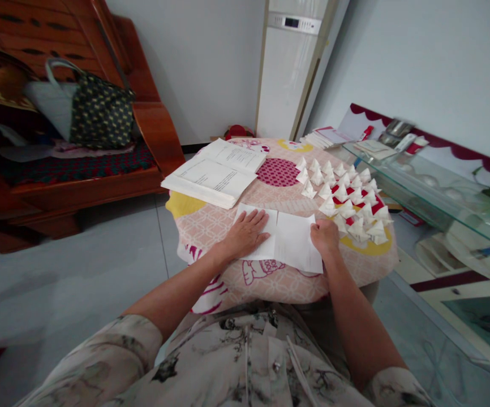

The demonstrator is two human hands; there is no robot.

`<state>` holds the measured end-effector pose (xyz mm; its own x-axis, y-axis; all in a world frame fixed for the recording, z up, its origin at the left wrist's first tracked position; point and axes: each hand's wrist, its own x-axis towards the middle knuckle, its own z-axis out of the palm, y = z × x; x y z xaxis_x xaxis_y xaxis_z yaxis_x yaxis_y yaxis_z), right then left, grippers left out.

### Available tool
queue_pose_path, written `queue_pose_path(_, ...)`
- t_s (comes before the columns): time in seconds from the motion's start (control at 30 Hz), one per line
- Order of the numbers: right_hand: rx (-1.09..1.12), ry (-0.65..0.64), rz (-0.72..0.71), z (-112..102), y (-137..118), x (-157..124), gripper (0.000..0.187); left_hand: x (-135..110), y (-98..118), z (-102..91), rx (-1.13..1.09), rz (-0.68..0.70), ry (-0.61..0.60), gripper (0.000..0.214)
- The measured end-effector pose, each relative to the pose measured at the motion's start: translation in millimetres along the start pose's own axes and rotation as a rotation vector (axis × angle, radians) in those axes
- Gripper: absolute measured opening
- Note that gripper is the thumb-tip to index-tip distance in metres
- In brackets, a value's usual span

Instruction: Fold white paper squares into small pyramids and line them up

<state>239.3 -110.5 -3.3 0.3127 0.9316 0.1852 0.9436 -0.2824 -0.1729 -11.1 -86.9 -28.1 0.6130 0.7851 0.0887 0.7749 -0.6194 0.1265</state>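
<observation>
A white sheet of paper (pixel 292 240) lies on the cloth-covered table in front of me, with a split running down its middle from the top edge. My left hand (pixel 247 233) is spread flat on its left half, fingers stretched out. My right hand (pixel 325 234) is closed on the sheet's right edge, thumb and fingers pinching it. Beyond the left hand lies an open stack of printed paper (pixel 217 175). Several small folded white paper pieces (pixel 347 189) with pointed tips stand in rows near my right hand.
The small table (pixel 228 282) wears a patterned pink cloth. On the right is a glass-topped cabinet (pixel 432 183) bearing small items and papers. A wooden bench (pixel 151 133) with a dark patterned bag (pixel 100 110) stands at left. A tall white unit (pixel 285 79) is behind.
</observation>
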Motion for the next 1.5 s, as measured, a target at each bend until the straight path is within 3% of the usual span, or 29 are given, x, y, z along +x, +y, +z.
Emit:
queue_pose_path(0.2, 0.112, 0.013, 0.018, -2.0, 12.2, -10.4, 0.040, -1.2, 1.0, -1.9, -0.001, -0.002, 0.000, 0.060)
queue_pose_path(0.4, 0.211, 0.045, -0.012, -0.4, 18.8, -24.9, 0.034, -0.5, 0.4, -1.6, -0.005, 0.004, -0.001, 0.061)
queue_pose_path(1.0, 0.340, 0.093, 0.000, -0.1, 20.4, -24.9, 0.032, -0.3, -1.2, 1.0, 0.007, 0.012, 0.010, 0.061)
queue_pose_path(1.17, 0.472, -0.003, 0.073, -8.0, 25.4, -28.6, 0.042, -0.4, -0.9, 0.8, 0.003, 0.009, 0.018, 0.060)
queue_pose_path(1.3, 0.556, -0.123, 0.103, -11.5, 27.5, -35.1, 0.037, 0.1, -1.1, 1.8, 0.001, 0.005, 0.010, 0.061)
queue_pose_path(1.5, 0.524, -0.053, 0.105, -8.3, 25.9, -38.3, 0.034, -0.2, -1.5, 1.9, 0.000, 0.010, 0.015, 0.061)
